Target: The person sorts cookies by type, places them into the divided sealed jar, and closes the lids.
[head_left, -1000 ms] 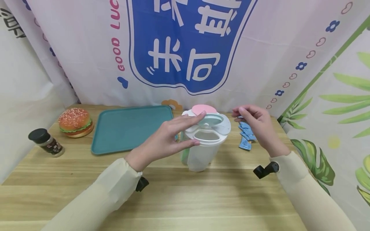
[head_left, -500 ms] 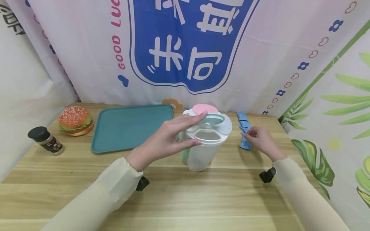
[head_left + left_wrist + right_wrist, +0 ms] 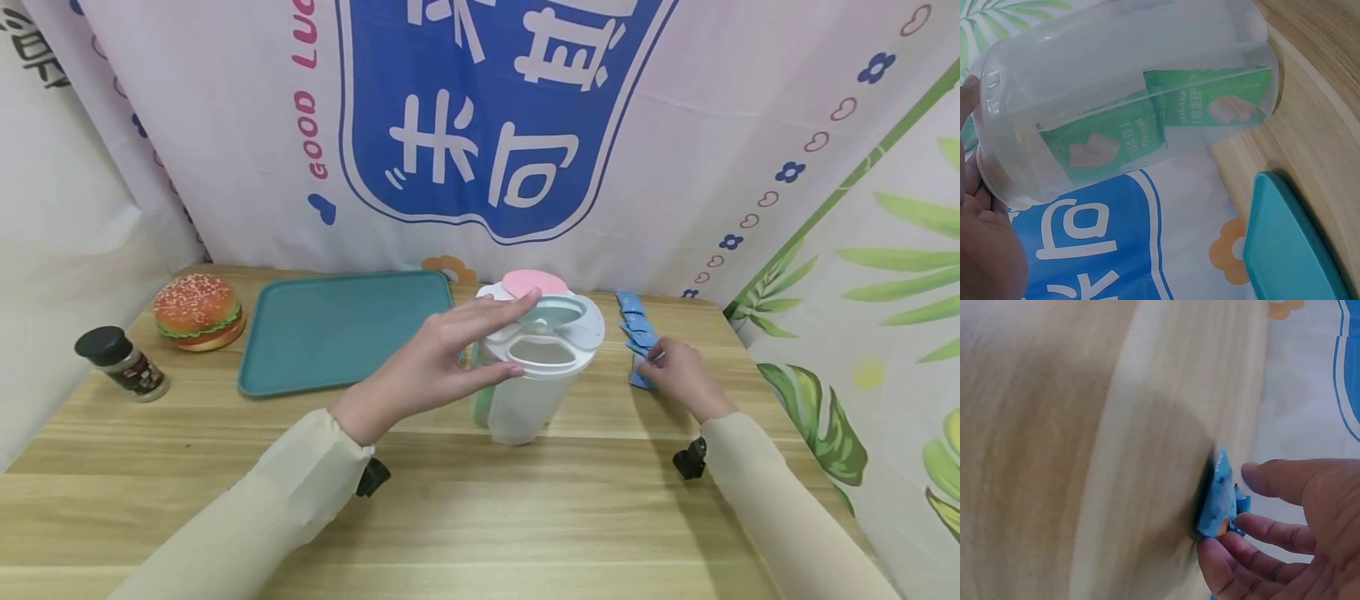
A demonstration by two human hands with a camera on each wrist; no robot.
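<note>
We look into a small booth-like corner screened with printed sheets; whether it sits in a home, a lab or a shop, we cannot tell. Across the top of the frame we see a pale hanging [image 3: 690, 183] with a blue shield [image 3: 495, 96] and pink English lettering [image 3: 305, 104]. A leaf-print sheet [image 3: 911, 333] lines the right edge, a whitish sheet [image 3: 63, 208] the left. On the wood-grain tabletop [image 3: 480, 525], a black-capped jar [image 3: 123, 364] and burger [image 3: 198, 310] at left, and a teal tray [image 3: 330, 333] nearer centre, lend us a kitchen note.
</note>
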